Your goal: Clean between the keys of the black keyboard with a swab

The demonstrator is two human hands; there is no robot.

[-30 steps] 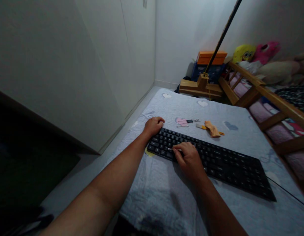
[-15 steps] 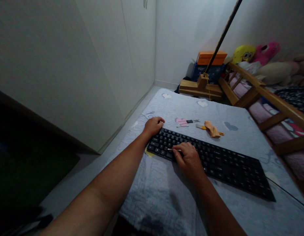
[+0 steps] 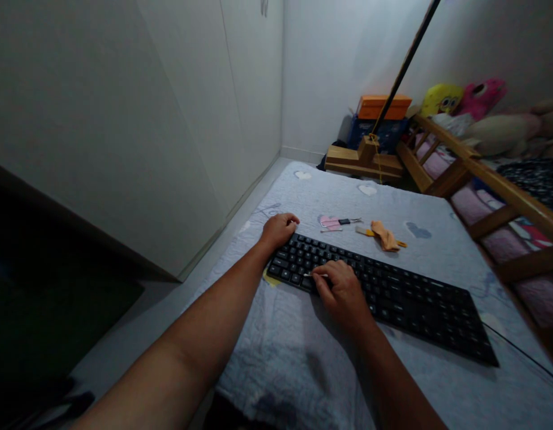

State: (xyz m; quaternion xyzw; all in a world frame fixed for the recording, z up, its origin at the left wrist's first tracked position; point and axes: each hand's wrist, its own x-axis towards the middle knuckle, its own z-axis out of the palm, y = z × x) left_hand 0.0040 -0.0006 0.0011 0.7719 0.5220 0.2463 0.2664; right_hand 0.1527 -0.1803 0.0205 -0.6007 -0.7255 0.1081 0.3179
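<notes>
A black keyboard (image 3: 420,313) lies slantwise across a pale blue quilted cover. My left hand (image 3: 279,230) grips its far left corner with curled fingers; the fingertips are partly hidden. Between the thumb and fingers of my right hand (image 3: 341,289) is a thin white cotton swab (image 3: 309,275). The swab's tip points left and meets the keys near the lower left rows, though whether it presses on them I cannot tell. Beyond the keyboard lie metal tweezers (image 3: 348,221) with a dark grip, another cotton swab (image 3: 331,230), and an orange cloth (image 3: 384,236) draped over a yellow-handled brush (image 3: 365,231).
White cabinet doors (image 3: 205,119) rise on the left. A wooden bed rail (image 3: 495,173) with plush toys behind it runs along the right. At the back, a dark pole (image 3: 406,65) stands on a wooden base (image 3: 348,157) near an orange box (image 3: 384,107). The keyboard cable (image 3: 522,351) trails right.
My right hand has shifted very slightly, and the swab's tip sits a little lower and to the left on the keys. My left hand has stayed in place.
</notes>
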